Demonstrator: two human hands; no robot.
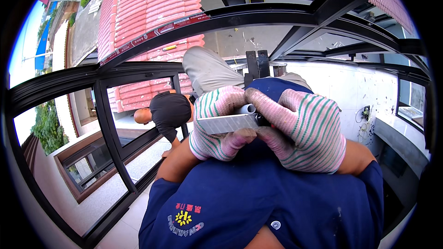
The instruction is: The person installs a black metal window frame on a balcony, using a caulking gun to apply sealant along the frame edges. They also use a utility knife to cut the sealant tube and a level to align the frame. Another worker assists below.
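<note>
Both my hands meet at the middle of the view in pink-and-white knit gloves with green stripes. My left hand [214, 122] is closed around a flat grey strip [227, 124] with faint diagonal lines, which looks like a snap-off knife blade. Just above the strip, the open end of a pale grey tube [249, 109] shows between the gloves. My right hand [304, 127] pinches a small dark piece [262, 120] at the strip's right end. A bit of red shows beside that piece, and the gloves hide most of it.
Black metal window frames [99, 124] surround me on the left and overhead. A person in a dark shirt [171, 113] bends down on the left. Pink roof tiles [152, 0] lie beyond the frame. At right, a grey ledge [401, 133] curves along a white wall.
</note>
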